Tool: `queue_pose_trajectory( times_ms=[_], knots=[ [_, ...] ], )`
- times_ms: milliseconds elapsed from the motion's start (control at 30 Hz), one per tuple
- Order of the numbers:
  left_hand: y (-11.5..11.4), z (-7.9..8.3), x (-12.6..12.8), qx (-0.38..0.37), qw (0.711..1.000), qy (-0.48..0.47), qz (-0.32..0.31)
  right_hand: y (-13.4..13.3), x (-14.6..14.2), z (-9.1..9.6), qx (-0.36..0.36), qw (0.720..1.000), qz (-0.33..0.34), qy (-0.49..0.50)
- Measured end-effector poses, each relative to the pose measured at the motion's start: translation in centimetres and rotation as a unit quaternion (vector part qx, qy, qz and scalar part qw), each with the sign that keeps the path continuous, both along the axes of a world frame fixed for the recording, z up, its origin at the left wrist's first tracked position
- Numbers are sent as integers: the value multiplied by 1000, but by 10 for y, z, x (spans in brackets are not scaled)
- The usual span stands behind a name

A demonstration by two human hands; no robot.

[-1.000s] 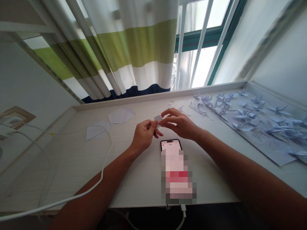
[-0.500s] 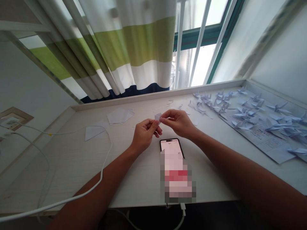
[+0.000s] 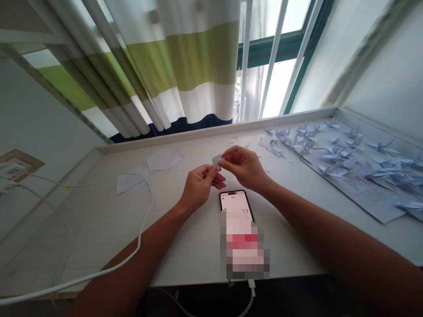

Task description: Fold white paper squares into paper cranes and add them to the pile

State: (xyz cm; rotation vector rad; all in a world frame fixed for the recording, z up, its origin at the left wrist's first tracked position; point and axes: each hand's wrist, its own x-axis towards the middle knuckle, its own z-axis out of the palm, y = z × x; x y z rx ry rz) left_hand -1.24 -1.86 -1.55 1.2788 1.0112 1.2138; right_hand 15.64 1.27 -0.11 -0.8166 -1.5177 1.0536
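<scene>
- Pinching a small folded paper (image 3: 216, 161) by its lower edge, between thumb and forefinger of the left hand (image 3: 199, 184), at the centre of the frame; holding the left hand's lower fingers loosely bent.
- Gripping the same piece near its right edge with thumb and fingertip of the right hand (image 3: 247, 166); cannot tell how far the fold is pressed.
- Can read "23" on the pinkish screen of a phone (image 3: 238, 220), below the hands at lower centre; can spot a short word at the top of the display, seemingly starting with V, too tiny to read surely.
- Cannot read anything across the lower screen, hidden by blocky pixels apart from a red band.
- Can make out lines of print on a sheet (image 3: 366, 198) at right, too small to read, beneath many white paper cranes (image 3: 334, 171).
- Can see plain paper pieces (image 3: 164, 159) left of the hands, with a pale, pointed piece (image 3: 128, 184) just below them.
- Can follow a white cable (image 3: 140, 240) from a wall socket (image 3: 16, 169) at far left, looping down past the left forearm.
</scene>
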Motion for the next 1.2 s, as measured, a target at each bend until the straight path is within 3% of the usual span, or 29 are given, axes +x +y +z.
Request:
queue_pose_trajectory(
  times_ms=[400, 633, 1200],
  knots=[
    [-5, 5, -1, 4, 1000, 16, -4, -1, 1, 2, 7, 1000, 5, -12],
    [-4, 1, 0, 24, 999, 26, -2, 0, 1, 1, -37, 996, 68, 46],
    [-2, -1, 2, 5, 999, -5, -41, 0, -2, -4, -32, 999, 2, 42]
  ],
)
